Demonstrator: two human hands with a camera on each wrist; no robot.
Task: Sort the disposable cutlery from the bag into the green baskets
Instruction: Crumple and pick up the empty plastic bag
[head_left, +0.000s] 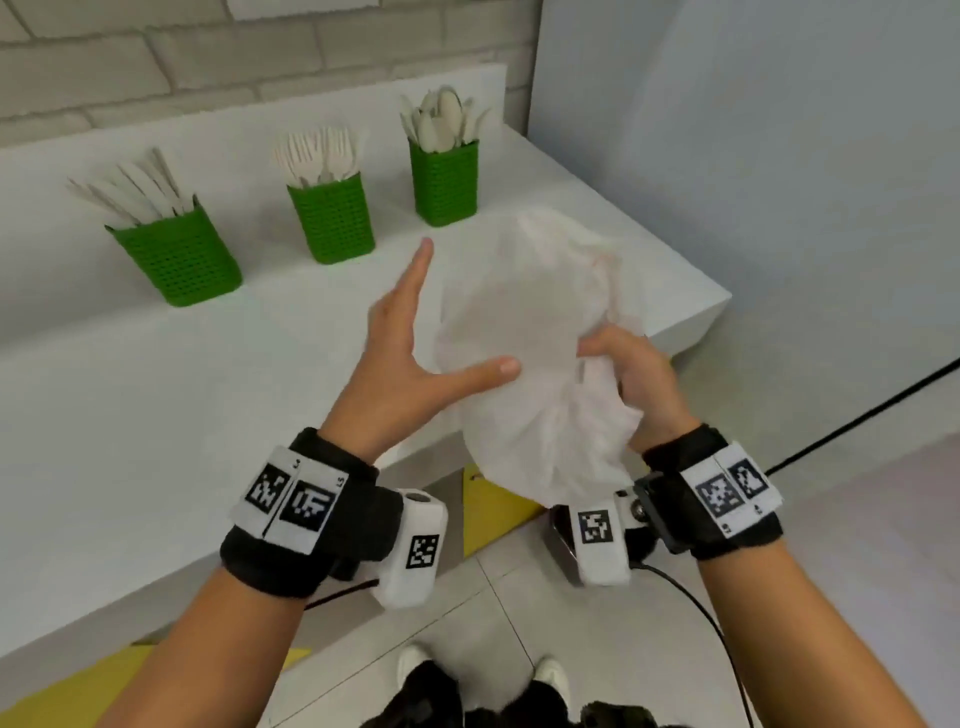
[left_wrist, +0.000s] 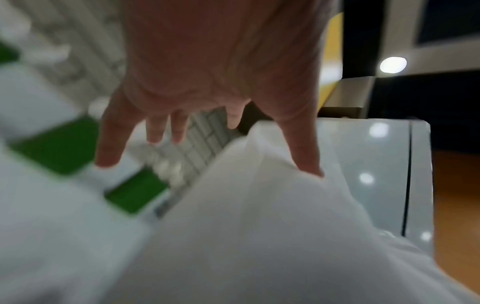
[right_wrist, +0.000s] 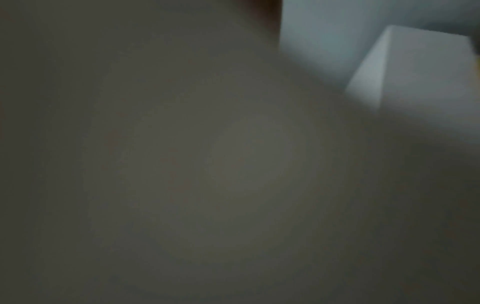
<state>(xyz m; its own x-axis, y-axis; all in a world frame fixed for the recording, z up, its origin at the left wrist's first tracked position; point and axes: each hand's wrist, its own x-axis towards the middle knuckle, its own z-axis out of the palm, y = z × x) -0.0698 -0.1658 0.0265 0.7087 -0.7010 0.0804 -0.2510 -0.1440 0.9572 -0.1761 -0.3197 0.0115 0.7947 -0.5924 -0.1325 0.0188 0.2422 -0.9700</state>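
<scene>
- Three green perforated plastic baskets stand in a row on the white counter (head_left: 156, 395): the left basket (head_left: 179, 257) holds pale disposable knives (head_left: 132, 195), the middle basket (head_left: 332, 218) pale forks (head_left: 317, 156), the right basket (head_left: 445, 182) pale spoons (head_left: 441, 119).
- A black cable (head_left: 857, 415) runs across the tiled floor at 3 o'clock from the hands.
- The thin white plastic bag (head_left: 524, 332) is raised above the counter's near edge, at 5 o'clock from the right basket.
- The left hand (head_left: 410, 332) is spread flat, thumb touching the bag's left side.
- The right hand (head_left: 634, 379) grips the bunched bag; its wrist view is blurred and dark.
</scene>
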